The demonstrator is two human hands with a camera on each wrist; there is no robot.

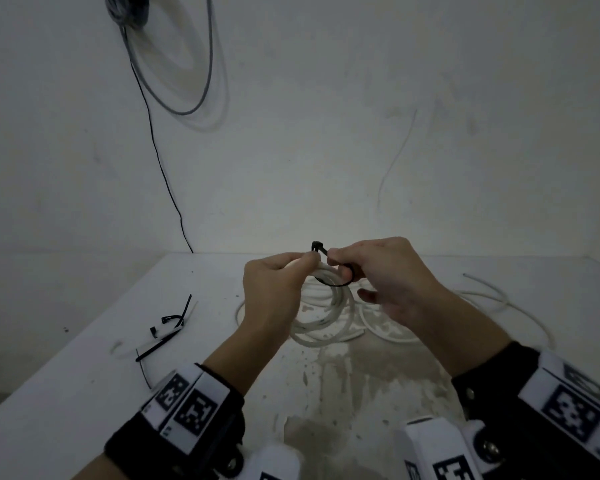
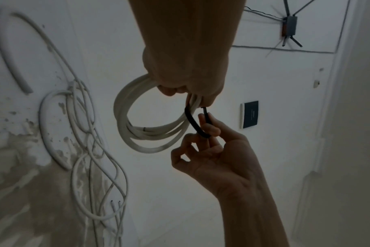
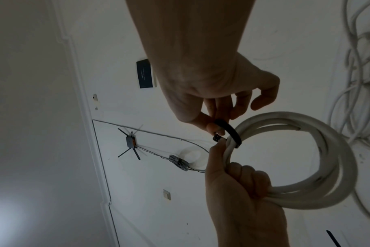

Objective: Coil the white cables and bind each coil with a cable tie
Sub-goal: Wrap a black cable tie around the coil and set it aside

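Note:
A coil of white cable (image 1: 329, 317) hangs above the table, gripped at its top by my left hand (image 1: 274, 289). The same white coil (image 2: 142, 132) (image 3: 319, 167) shows as several loops in both wrist views. A black cable tie (image 1: 340, 271) (image 2: 195, 124) (image 3: 230, 132) is looped round the bundle beside the left fingers. My right hand (image 1: 381, 271) (image 2: 205, 128) (image 3: 217, 123) pinches the tie's strap between thumb and forefinger; its other fingers are loosely curled. The tie's head (image 1: 316, 244) sticks up between the hands.
Several spare black cable ties (image 1: 163, 334) lie on the white table (image 1: 84, 358) to the left. Loose white cables (image 1: 482, 299) (image 2: 78, 133) sprawl on the table behind and right of the coil. A grey cable (image 1: 187, 81) hangs on the wall.

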